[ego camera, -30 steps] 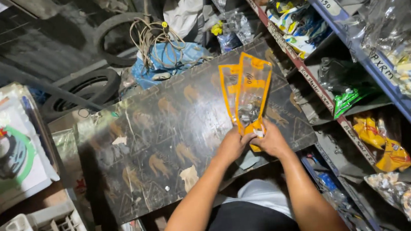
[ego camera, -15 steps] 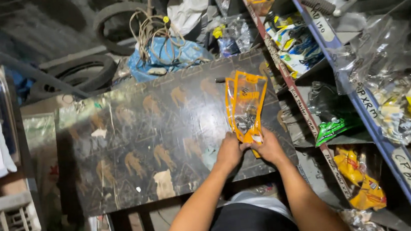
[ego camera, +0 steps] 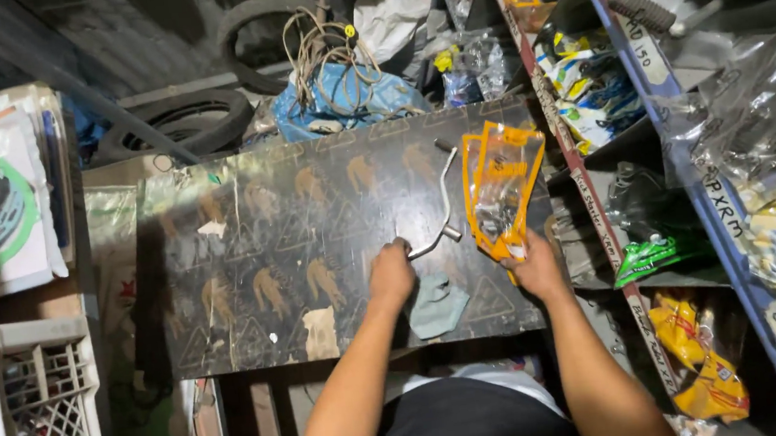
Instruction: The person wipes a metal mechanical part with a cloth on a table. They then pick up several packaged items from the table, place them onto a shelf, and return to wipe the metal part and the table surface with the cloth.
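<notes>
Orange-edged clear plastic packets (ego camera: 502,188), a small fan of long flat pouches with dark metal parts showing through, stand up from the right hand (ego camera: 537,270), whose fingers are closed around their lower ends so that the long axis runs away from the person, toward the far right corner of the dark printed board that serves as the table (ego camera: 250,260). A bent silver metal rod (ego camera: 440,211), thin and curved like a lever, lies on the table just left of the packets, its long axis running from the far edge back toward the person, its near end at the left hand (ego camera: 390,273). The left hand is curled over that near end and seems to pinch it, though the fingertips are hidden from the head view, so how firm the hold is cannot be told. The rod thus lies straight ahead of the left hand and between the two hands, nearer the left. A crumpled grey-green cloth (ego camera: 438,304) rests on the table between the wrists, close to both. To the right stand blue and red metal shelves (ego camera: 687,170) stuffed with bagged parts; at the far edge sit a blue plastic bag topped with coiled cord (ego camera: 338,95) and black rubber tyres (ego camera: 185,124), and a white plastic crate (ego camera: 28,414) stands at the left
</notes>
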